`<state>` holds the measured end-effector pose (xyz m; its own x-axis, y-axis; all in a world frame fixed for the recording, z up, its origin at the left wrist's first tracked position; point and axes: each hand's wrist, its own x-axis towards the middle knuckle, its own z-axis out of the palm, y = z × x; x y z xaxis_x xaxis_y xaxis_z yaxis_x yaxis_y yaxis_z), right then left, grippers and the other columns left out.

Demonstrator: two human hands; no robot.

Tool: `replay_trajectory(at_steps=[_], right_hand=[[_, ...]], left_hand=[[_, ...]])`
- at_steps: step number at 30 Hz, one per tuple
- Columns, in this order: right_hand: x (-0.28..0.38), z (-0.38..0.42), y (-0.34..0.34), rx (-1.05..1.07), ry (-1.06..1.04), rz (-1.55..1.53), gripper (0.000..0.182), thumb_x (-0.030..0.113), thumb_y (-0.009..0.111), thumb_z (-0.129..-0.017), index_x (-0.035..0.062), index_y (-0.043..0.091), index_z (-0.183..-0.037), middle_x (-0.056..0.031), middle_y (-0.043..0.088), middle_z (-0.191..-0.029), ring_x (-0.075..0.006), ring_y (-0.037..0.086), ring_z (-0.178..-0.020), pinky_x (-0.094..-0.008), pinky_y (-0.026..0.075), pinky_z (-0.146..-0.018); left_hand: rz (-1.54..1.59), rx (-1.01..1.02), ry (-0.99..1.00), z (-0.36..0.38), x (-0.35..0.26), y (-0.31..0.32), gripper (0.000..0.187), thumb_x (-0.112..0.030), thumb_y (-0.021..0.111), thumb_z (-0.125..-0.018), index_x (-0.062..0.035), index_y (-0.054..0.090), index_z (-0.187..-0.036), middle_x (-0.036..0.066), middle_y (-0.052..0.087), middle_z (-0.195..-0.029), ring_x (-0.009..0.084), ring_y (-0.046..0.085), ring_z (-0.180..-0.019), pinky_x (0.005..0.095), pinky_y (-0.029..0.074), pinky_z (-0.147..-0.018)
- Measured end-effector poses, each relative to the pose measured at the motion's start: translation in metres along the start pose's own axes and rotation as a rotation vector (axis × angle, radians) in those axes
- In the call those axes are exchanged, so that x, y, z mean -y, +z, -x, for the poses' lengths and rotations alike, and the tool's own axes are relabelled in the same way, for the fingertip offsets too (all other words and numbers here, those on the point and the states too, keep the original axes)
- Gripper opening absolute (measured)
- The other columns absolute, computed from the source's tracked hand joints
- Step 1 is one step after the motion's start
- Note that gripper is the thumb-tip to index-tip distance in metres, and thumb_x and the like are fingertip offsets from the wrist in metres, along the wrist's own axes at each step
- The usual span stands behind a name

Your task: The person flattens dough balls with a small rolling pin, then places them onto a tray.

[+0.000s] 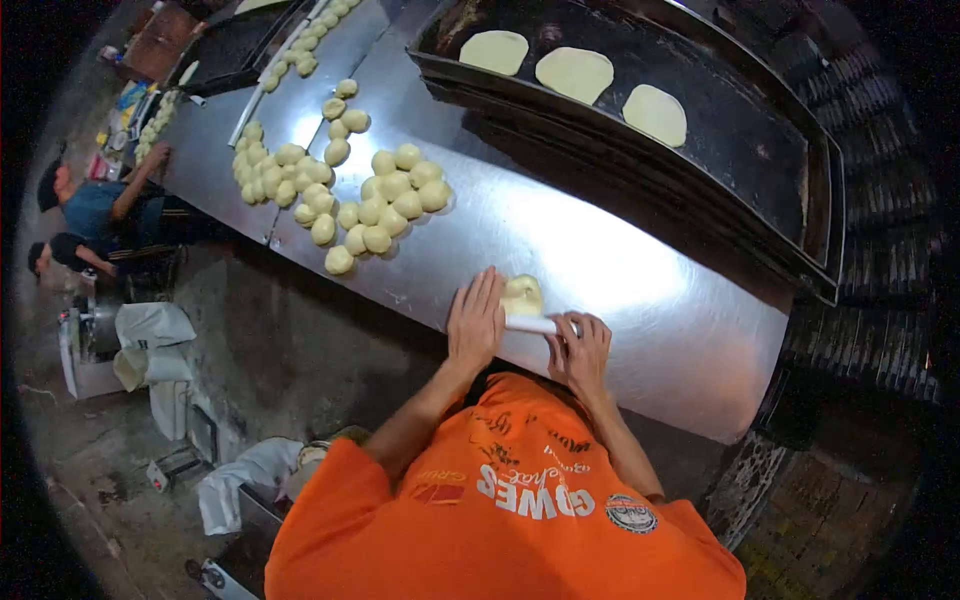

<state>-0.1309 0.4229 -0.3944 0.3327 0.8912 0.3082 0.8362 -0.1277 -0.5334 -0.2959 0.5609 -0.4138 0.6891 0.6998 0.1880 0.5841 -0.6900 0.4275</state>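
Note:
A piece of dough (521,295) lies partly flattened near the front edge of the steel table. Across its near side sits a white rolling pin (530,324). My right hand (582,346) is closed around the pin's right end. Fingers stretched forward, my left hand (477,318) lies at the dough's left edge, beside the pin's left end; whether the palm touches the pin is hidden. Left of my hands, many round dough balls (396,187) sit in a cluster.
Beyond the steel table (640,330) stands a large dark tray (730,160) with three flat dough rounds (574,74). More dough balls (310,40) line a strip at the far left. Two other people (115,205) are at the left, near white sacks (155,325).

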Motion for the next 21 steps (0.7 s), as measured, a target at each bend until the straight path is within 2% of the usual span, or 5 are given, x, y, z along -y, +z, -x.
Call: replay_trajectory(at_steps=[6,13,17,19,21], right_hand=[[-0.002,-0.046,-0.019,0.070,-0.014,0.027,0.029,0.011,0.070,-0.087,0.0098,0.069,-0.116,-0.0117,0.061,-0.110,-0.0310,0.053,-0.106,-0.0445,0.039,-0.093],[-0.063,-0.185,0.026,0.152,0.098,0.268,0.033,0.026,0.047,-0.101,0.0121,0.066,-0.124,-0.0114,0.065,-0.114,-0.0308,0.058,-0.101,-0.0429,0.045,-0.084],[-0.093,-0.216,0.042,0.146,0.101,0.272,0.031,0.029,0.042,-0.103,0.0090,0.064,-0.094,-0.0219,0.067,-0.077,-0.0418,0.066,-0.067,-0.0543,0.053,-0.058],[-0.078,-0.221,0.032,0.188,0.111,0.275,0.013,0.018,0.053,-0.093,0.0108,0.064,-0.090,-0.0185,0.066,-0.079,-0.0399,0.067,-0.072,-0.0526,0.054,-0.062],[-0.088,-0.210,0.031,0.033,-0.234,-0.002,0.012,0.020,0.065,-0.086,0.0119,0.067,-0.096,-0.0139,0.066,-0.087,-0.0344,0.064,-0.088,-0.0488,0.050,-0.076]], left_hand=[[-0.021,0.027,0.075,-0.022,0.016,-0.005,0.051,-0.020,0.043,-0.100,0.0019,0.042,-0.146,0.016,0.044,-0.152,0.0300,0.039,-0.141,0.0471,0.027,-0.116],[-0.186,-0.111,-0.037,-0.158,0.036,0.018,0.055,-0.027,0.038,-0.102,0.0031,0.038,-0.148,0.021,0.027,-0.160,0.0341,0.022,-0.150,0.0615,0.011,-0.118],[-0.233,-0.176,-0.022,-0.206,0.049,0.021,0.058,-0.030,0.040,-0.102,0.0108,0.039,-0.143,0.033,0.020,-0.157,0.0420,0.011,-0.151,0.0632,0.007,-0.118],[-0.281,-0.076,-0.095,-0.221,0.051,0.021,0.061,-0.033,0.046,-0.098,0.0095,0.042,-0.142,0.033,0.021,-0.157,0.0486,0.011,-0.149,0.0623,0.005,-0.119],[-0.317,-0.102,-0.107,-0.230,0.058,0.033,0.066,-0.035,0.052,-0.093,0.0098,0.043,-0.141,0.037,0.018,-0.156,0.0495,0.010,-0.149,0.0647,0.003,-0.118]])
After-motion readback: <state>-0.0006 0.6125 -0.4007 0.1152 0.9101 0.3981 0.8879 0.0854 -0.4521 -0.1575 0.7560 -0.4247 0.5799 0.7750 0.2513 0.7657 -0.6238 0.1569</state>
